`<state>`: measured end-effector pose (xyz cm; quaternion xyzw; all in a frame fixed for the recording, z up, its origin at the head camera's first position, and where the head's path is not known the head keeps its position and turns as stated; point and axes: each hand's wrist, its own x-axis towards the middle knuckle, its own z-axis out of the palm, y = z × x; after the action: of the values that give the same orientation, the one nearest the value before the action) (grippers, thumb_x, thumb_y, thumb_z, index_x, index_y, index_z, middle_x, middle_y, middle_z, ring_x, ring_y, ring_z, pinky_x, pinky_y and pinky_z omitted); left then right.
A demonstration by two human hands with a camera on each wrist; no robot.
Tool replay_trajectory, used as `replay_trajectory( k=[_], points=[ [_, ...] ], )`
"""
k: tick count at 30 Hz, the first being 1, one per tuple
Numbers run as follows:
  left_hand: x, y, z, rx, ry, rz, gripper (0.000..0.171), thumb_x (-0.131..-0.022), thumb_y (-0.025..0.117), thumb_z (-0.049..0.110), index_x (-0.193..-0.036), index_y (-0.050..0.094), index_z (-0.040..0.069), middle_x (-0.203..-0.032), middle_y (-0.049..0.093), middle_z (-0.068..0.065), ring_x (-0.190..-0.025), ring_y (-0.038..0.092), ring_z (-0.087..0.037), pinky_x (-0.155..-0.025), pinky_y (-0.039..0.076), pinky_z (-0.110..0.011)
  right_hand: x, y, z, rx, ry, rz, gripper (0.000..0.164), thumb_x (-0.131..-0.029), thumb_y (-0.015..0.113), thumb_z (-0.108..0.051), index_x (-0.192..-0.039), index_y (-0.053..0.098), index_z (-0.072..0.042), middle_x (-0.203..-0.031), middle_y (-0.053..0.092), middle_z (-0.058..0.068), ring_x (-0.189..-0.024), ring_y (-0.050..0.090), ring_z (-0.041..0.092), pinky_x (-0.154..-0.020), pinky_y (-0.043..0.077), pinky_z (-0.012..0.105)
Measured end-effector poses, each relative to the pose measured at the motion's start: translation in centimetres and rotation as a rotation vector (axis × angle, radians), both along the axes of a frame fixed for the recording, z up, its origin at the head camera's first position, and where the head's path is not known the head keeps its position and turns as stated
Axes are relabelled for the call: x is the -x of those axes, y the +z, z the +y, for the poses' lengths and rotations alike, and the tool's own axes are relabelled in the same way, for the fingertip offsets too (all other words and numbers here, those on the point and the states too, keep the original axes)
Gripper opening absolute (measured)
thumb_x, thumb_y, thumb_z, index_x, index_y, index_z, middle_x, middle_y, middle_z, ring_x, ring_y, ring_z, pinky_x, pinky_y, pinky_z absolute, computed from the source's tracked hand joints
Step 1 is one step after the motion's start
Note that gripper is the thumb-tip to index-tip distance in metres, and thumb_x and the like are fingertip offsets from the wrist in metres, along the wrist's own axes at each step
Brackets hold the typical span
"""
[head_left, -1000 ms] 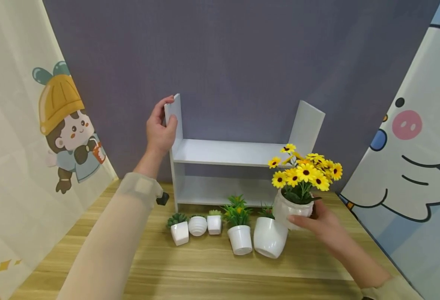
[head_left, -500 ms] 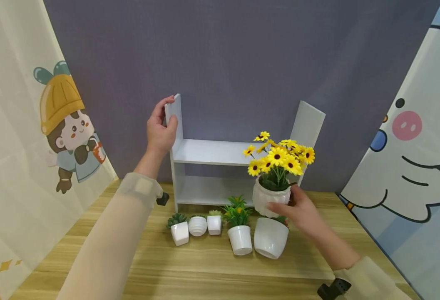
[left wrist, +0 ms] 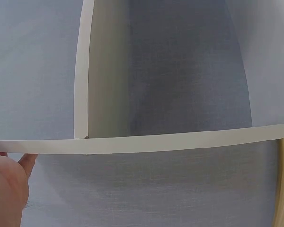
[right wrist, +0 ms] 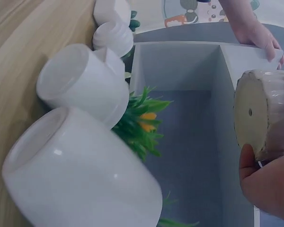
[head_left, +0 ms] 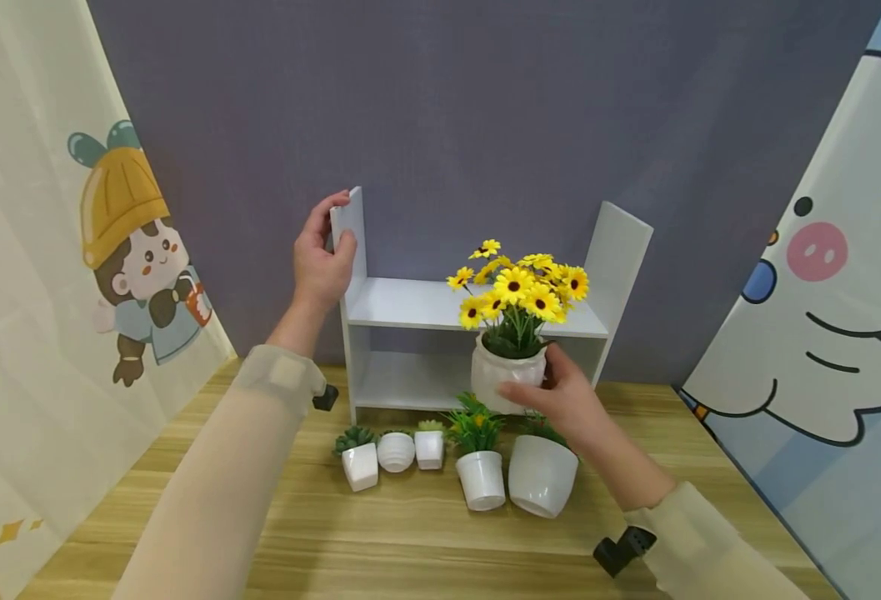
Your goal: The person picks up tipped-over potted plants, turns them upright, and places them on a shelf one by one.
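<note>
My right hand (head_left: 563,396) grips a white ceramic flowerpot (head_left: 494,377) with yellow daisy-like flowers (head_left: 515,287), held upright in the air in front of the white two-tier shelf (head_left: 410,304). The right wrist view shows the pot's underside (right wrist: 250,113), with a small hole, and my thumb against it. At the shelf's left side, my left hand (head_left: 322,262) holds the upper end of the upright panel (head_left: 350,237) between thumb and fingers. Only part of that hand shows in the left wrist view, at the panel's edge.
Along the shelf's front on the wooden table (head_left: 410,550) stand a large white pot (head_left: 543,477), a medium pot (head_left: 481,482) with a green and orange plant, and small succulent pots (head_left: 360,467). A dark grey curtain (head_left: 470,125) hangs behind.
My right hand has carried the flowerpot leftward and up, from the right side toward the shelf's middle. My left hand has stayed on the panel.
</note>
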<state>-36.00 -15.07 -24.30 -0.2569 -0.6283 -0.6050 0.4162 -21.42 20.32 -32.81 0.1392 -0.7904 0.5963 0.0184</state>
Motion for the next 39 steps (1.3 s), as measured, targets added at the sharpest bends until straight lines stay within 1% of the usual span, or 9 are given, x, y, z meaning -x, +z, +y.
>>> replay_trajectory(
  k=[8, 16, 19, 24, 25, 30, 34, 36, 39],
  points=[
    [-0.2, 0.0, 0.1, -0.002, 0.009, -0.037, 0.046, -0.1, 0.055, -0.009, -0.143, 0.066, 0.004, -0.157, 0.065, -0.005, -0.137, 0.06, -0.038, -0.098, 0.052, -0.024, 1.0, 0.4, -1.5, 0.02, 0.023, -0.005, 0.07, -0.096, 0.086, -0.024, -0.154, 0.047, -0.011, -0.147, 0.06, 0.016, -0.126, 0.063, 0.026, -0.097, 0.059, 0.033],
    [-0.2, -0.1, 0.0, -0.003, 0.005, -0.045, 0.045, -0.1, 0.054, -0.009, -0.143, 0.066, 0.001, -0.155, 0.066, -0.001, -0.142, 0.059, -0.039, -0.102, 0.053, -0.03, 1.6, 0.8, -3.3, 0.048, 0.058, -0.004, 0.074, -0.096, 0.086, -0.023, -0.158, 0.046, -0.011, -0.15, 0.059, 0.016, -0.132, 0.062, 0.029, -0.102, 0.056, 0.035],
    [-0.1, -0.1, 0.1, 0.002, 0.015, -0.05, 0.044, -0.1, 0.054, -0.009, -0.142, 0.065, 0.001, -0.156, 0.066, 0.0, -0.143, 0.059, -0.034, -0.108, 0.053, -0.034, 1.8, 1.0, -3.9, 0.041, 0.061, 0.001, 0.075, -0.096, 0.086, -0.024, -0.159, 0.047, -0.012, -0.15, 0.059, 0.016, -0.132, 0.062, 0.03, -0.102, 0.056, 0.038],
    [-0.3, 0.0, 0.1, 0.027, 0.051, -0.05, 0.044, -0.101, 0.055, -0.008, -0.143, 0.065, 0.002, -0.158, 0.064, -0.004, -0.148, 0.057, -0.02, -0.124, 0.046, -0.046, 2.1, 1.3, -4.9, 0.026, 0.059, 0.016, 0.076, -0.095, 0.087, -0.024, -0.159, 0.048, -0.014, -0.149, 0.06, 0.014, -0.133, 0.063, 0.031, -0.104, 0.056, 0.042],
    [-0.3, 0.0, 0.1, 0.03, 0.055, -0.051, 0.045, -0.102, 0.055, -0.008, -0.144, 0.065, 0.002, -0.158, 0.064, -0.003, -0.149, 0.057, -0.019, -0.125, 0.045, -0.045, 2.1, 1.4, -5.1, 0.024, 0.059, 0.017, 0.076, -0.095, 0.087, -0.025, -0.159, 0.048, -0.014, -0.15, 0.06, 0.014, -0.133, 0.063, 0.031, -0.104, 0.056, 0.042],
    [-0.3, 0.0, 0.2, 0.032, 0.061, -0.057, 0.045, -0.102, 0.055, -0.007, -0.145, 0.064, 0.004, -0.158, 0.064, -0.003, -0.148, 0.058, -0.019, -0.124, 0.046, -0.048, 2.6, 1.9, -5.9, 0.032, 0.062, 0.016, 0.078, -0.093, 0.089, -0.028, -0.158, 0.049, -0.018, -0.15, 0.061, 0.011, -0.134, 0.063, 0.031, -0.105, 0.056, 0.044],
    [-0.5, 0.0, 0.4, 0.018, 0.053, -0.056, 0.046, -0.102, 0.053, -0.009, -0.145, 0.064, 0.002, -0.159, 0.063, -0.007, -0.147, 0.059, -0.028, -0.119, 0.048, -0.052, 2.9, 2.3, -6.5, 0.055, 0.07, 0.009, 0.08, -0.092, 0.09, -0.029, -0.159, 0.049, -0.019, -0.15, 0.062, 0.01, -0.137, 0.062, 0.031, -0.109, 0.055, 0.049],
    [-0.8, 0.2, 0.6, 0.019, 0.06, -0.067, 0.046, -0.102, 0.052, -0.009, -0.145, 0.063, 0.002, -0.16, 0.062, -0.009, -0.148, 0.058, -0.032, -0.119, 0.048, -0.053, 3.0, 2.6, -6.8, 0.056, 0.067, 0.008, 0.08, -0.092, 0.091, -0.03, -0.159, 0.049, -0.02, -0.15, 0.062, 0.009, -0.137, 0.062, 0.03, -0.11, 0.055, 0.051],
    [-1.9, 0.6, 1.0, 0.036, 0.08, -0.092, 0.046, -0.103, 0.051, -0.008, -0.146, 0.063, 0.003, -0.161, 0.06, -0.01, -0.148, 0.057, -0.033, -0.122, 0.047, -0.051, 3.3, 2.9, -7.1, 0.059, 0.061, 0.004, 0.08, -0.092, 0.09, -0.031, -0.159, 0.049, -0.021, -0.15, 0.062, 0.008, -0.138, 0.062, 0.03, -0.11, 0.055, 0.052]
  ],
)
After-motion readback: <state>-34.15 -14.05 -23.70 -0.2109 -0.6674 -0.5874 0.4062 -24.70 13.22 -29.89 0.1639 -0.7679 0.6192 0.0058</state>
